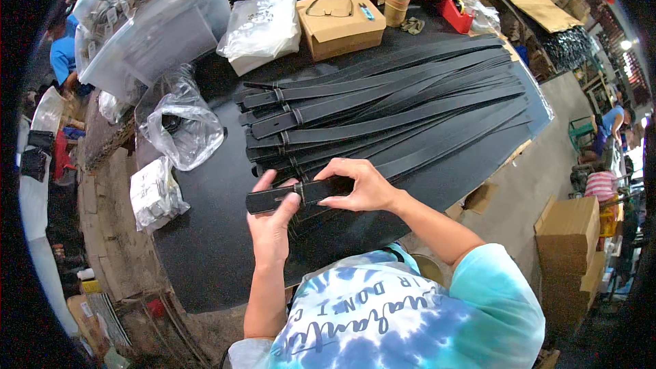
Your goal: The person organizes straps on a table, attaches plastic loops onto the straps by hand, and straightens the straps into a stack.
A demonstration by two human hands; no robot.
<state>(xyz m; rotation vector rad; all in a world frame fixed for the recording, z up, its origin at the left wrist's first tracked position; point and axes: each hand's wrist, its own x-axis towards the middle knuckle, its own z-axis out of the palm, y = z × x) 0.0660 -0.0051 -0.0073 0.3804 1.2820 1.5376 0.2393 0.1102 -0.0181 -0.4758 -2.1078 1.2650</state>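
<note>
My left hand (pixel 275 222) is closed around the near end of a bundle of black belt straps (pixel 261 202), thumb on top next to a thin tie. Just to the right, my right hand (pixel 362 186) pinches the same bundle between thumb and fingers. The straps' long tails run off to the right over the table. Beyond my hands lie several more bundles of black belt straps (pixel 342 109), side by side, their ends facing left and bound with thin ties.
The black tabletop (pixel 212 253) carries a clear plastic bag (pixel 184 130), a white packet stack (pixel 156 195), a white bag pile (pixel 260 31), a cardboard box (pixel 342 31) with glasses on it, a tape roll (pixel 396 7) and a red tape dispenser (pixel 456 14). A clear bin (pixel 157 41) stands far left.
</note>
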